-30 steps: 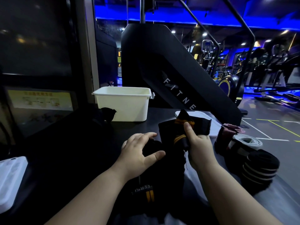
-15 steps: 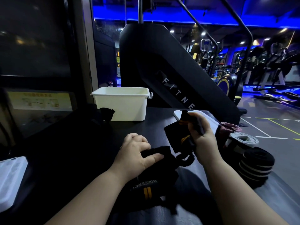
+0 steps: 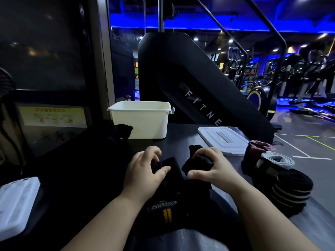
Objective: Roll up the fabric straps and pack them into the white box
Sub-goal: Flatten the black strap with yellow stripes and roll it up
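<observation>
Gripping confirmed on both sides: the black strap [image 3: 164,207] is pinched by the left hand [image 3: 145,173] between thumb and curled fingers, and a bunched black end is clamped in the right hand [image 3: 212,167]. The strap is laid on the dark table [image 3: 183,134], label end nearest the camera. The white box [image 3: 143,124] is placed open further back, apart from the strap. The lid [image 3: 223,140] is set flat to its right. Three rolled straps [image 3: 291,189] are grouped at the table's right edge.

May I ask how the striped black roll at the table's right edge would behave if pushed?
The striped black roll seems to stand on end, so it would probably slide, not roll. Wound fabric, likely soft and light; near the table edge, it might fall.
</observation>
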A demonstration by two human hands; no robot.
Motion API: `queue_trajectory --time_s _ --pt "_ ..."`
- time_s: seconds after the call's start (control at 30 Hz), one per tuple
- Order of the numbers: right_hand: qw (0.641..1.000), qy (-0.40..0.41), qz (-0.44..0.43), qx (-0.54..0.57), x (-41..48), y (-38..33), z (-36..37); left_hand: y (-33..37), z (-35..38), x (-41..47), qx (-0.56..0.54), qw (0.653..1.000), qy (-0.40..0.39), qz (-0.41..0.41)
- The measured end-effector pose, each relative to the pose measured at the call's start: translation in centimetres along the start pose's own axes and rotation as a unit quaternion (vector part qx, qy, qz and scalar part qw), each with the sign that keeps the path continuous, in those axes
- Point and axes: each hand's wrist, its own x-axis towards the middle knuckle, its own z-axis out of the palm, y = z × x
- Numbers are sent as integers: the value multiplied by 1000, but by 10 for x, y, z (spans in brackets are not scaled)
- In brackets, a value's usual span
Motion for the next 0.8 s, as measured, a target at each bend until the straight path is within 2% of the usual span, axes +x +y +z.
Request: queue_trajectory --time_s 0.07,0.13,0.23,0.37,0.57,0.7,0.8 --pt "1000 -22 -11 -6 0 2 -1 2 -3 -1 0 997 -49 52" --pt "998 -50 -17 -33 -1 4 -2 8 -9 -2 21 989 -130 66" --pt "995 -86 -14 -57 -1 8 -2 12 -23 0 46 968 -241 48" --pt "995 -76 -19 -60 1 14 -2 22 -45 1 85 922 -378 3" --pt "998 -35 -49 -10 3 14 -5 31 -40 -8 190 919 -341 52" --pt "998 -32 -29 34 1 14 -6 28 -36 -7 172 931 -321 35" --pt "998 -21 -19 56 1 14 -7 23 -31 -5 149 951 -270 18"
